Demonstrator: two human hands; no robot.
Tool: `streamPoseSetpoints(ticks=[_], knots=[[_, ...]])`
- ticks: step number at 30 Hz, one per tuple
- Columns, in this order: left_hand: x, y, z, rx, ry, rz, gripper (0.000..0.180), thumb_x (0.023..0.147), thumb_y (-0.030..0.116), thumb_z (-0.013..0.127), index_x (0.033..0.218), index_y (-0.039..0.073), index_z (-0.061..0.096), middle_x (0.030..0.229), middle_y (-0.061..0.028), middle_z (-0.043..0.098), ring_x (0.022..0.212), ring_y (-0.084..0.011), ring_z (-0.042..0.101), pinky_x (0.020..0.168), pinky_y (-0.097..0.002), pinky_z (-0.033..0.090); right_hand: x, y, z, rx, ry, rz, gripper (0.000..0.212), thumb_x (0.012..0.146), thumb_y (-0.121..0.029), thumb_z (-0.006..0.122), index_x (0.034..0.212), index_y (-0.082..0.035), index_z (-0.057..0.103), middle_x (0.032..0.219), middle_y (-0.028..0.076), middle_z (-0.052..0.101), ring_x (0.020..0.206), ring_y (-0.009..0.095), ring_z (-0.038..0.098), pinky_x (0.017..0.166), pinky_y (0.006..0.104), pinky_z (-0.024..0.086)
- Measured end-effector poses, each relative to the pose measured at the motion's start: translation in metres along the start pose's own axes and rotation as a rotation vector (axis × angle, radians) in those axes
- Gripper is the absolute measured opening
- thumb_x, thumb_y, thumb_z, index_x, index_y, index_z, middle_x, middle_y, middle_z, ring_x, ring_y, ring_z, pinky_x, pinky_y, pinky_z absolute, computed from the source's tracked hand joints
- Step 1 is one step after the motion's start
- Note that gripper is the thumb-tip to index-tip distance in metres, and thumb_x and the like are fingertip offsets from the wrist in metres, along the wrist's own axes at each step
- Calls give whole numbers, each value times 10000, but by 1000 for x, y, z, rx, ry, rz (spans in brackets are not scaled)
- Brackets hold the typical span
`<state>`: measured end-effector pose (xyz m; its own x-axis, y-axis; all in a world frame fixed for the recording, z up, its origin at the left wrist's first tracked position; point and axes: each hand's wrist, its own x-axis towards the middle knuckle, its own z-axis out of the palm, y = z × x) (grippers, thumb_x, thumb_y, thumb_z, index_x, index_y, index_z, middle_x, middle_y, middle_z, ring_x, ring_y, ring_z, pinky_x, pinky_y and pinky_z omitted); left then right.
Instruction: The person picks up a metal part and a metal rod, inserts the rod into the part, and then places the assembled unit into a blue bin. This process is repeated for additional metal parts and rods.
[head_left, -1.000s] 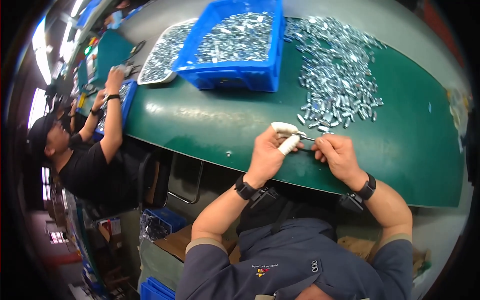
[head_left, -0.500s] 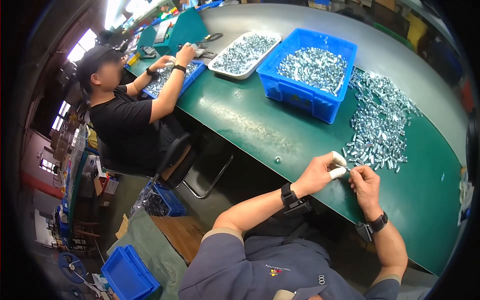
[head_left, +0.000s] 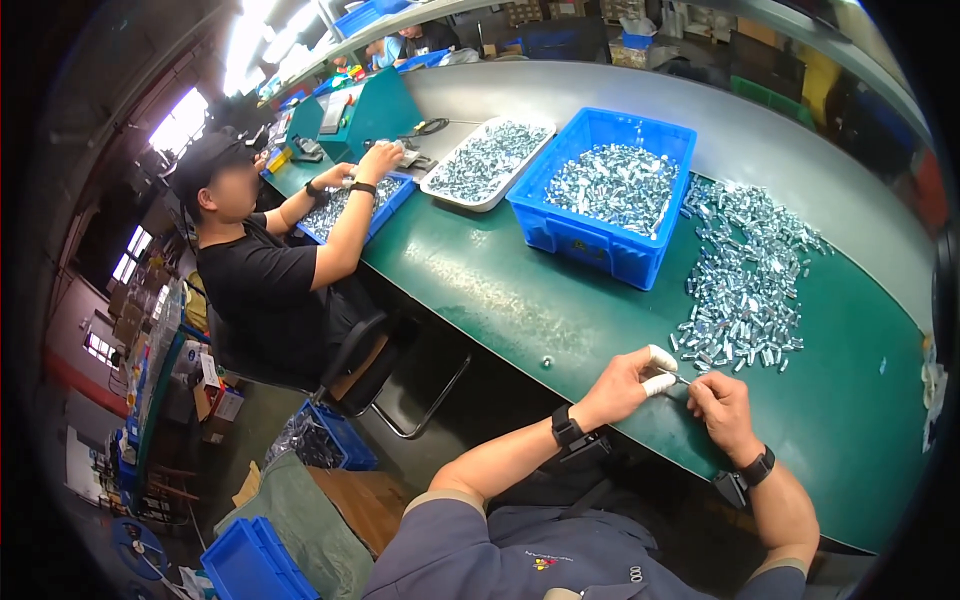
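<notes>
My left hand (head_left: 622,388) is closed in a pinch, with white coverings on its thumb and forefinger. A small, thin metal piece (head_left: 682,378) sticks out from those fingertips toward the right. My right hand (head_left: 727,412) pinches the other end of this piece, its remaining fingers curled. Both hands are just above the near edge of the green table (head_left: 810,430). Right beyond them lies a loose heap of small shiny metal parts (head_left: 745,275). The exact shape of the held piece is too small to make out.
A blue bin (head_left: 585,240) full of metal parts stands behind the hands, beside a white tray (head_left: 455,192) of similar parts. One loose part (head_left: 546,362) lies near the front edge. At left, a seated co-worker (head_left: 265,265) handles parts over a blue tray (head_left: 385,212).
The head view has tilted, so the table and bins appear lower. My hands stay together in a pinch, and more of the thin metal piece now shows between them.
</notes>
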<state>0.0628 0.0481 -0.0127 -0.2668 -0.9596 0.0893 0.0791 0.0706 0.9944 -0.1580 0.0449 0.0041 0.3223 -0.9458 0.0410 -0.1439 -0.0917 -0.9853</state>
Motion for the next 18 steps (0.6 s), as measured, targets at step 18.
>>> streamPoseSetpoints(ticks=[18], knots=[[115, 128, -68, 1079, 419, 675, 252, 893, 57, 738, 1140, 27, 697, 1084, -107, 726, 960, -206, 687, 826, -323, 541, 5, 8, -16, 135, 20, 24, 288, 1020, -218, 603, 815, -23, 650, 658, 2, 621, 562, 50, 520, 528, 232, 420]])
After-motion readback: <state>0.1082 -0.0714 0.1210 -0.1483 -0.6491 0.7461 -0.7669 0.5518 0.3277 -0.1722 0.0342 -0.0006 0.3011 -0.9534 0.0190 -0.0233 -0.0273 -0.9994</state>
